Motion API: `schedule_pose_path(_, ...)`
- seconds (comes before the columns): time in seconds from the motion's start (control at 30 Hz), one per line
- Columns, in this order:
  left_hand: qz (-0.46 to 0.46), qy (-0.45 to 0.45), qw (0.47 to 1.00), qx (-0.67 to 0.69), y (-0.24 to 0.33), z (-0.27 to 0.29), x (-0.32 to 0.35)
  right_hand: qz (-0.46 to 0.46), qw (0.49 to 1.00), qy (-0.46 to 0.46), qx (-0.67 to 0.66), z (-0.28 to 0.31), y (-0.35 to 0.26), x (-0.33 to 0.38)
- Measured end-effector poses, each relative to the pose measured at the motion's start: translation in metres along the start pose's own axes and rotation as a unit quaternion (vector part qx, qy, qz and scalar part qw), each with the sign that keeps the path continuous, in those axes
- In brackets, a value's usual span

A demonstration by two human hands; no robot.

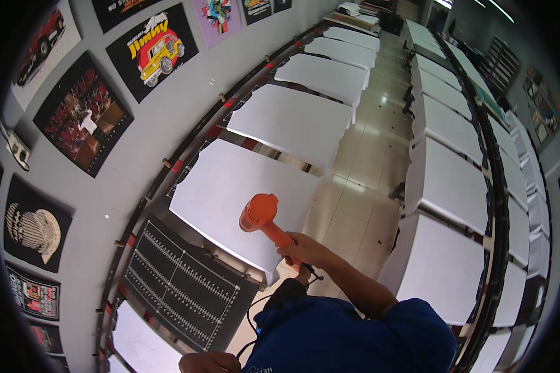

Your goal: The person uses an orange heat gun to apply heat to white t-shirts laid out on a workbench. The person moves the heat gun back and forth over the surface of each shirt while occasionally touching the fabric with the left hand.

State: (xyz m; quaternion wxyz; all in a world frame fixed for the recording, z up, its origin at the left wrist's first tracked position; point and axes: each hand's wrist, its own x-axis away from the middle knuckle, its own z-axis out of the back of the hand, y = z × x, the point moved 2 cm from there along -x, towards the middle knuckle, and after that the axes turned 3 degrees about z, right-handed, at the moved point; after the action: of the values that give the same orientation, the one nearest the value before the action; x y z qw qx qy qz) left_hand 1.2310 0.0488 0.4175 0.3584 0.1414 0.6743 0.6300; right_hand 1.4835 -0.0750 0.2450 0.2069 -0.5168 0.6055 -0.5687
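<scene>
My right hand [302, 250] is closed round the handle of an orange hand-held dryer [259, 213]. Its round head is over the near right part of a white fabric panel [230, 180] spread on a slanted printing board. A black cord [250, 311] loops down from the handle past my blue shirt. At the lower edge, my left hand [208, 362] is curled where the cord runs in, partly cut off by the picture's edge. Left of the cord is a black board [183, 283] with white ruled scale marks.
More white panels [292, 121] lie in a row going away on the left, and another row [442, 264] stands on the right. A tiled aisle [361, 161] runs between them. A dark rail [186, 146] follows the wall, where printed sheets [84, 115] hang.
</scene>
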Motion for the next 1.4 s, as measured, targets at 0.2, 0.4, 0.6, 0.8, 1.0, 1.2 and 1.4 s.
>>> schedule_pose_path(0.2,-0.06,0.019,0.997,-0.034,-0.03,0.08,-0.024,-0.014,0.981,0.003,0.192,0.082,-0.098,-0.057)
schedule_pose_path(0.4,-0.06,0.232,0.966,-0.097,-0.037,0.123,-0.032,-0.033,0.961,-0.095,0.257,0.104,-0.152,-0.164)
schedule_pose_path(0.6,-0.011,0.748,0.661,-0.065,-0.099,0.069,-0.023,-0.061,0.946,-0.257,0.185,0.063,-0.189,-0.287)
schedule_pose_path(0.8,-0.117,0.942,0.316,0.007,-0.174,0.014,-0.018,-0.064,0.915,-0.347,0.195,-0.008,-0.176,-0.384)
schedule_pose_path(1.0,-0.155,0.973,0.163,0.043,-0.24,-0.052,0.011,-0.041,0.911,-0.335,0.238,-0.044,-0.149,-0.405)
schedule_pose_path(1.2,-0.114,0.988,0.056,0.092,-0.296,-0.107,0.05,-0.027,0.916,-0.312,0.251,-0.051,-0.14,-0.397)
schedule_pose_path(1.4,-0.094,0.987,0.037,0.125,-0.309,-0.132,0.081,-0.052,0.931,-0.278,0.233,-0.062,-0.132,-0.397)
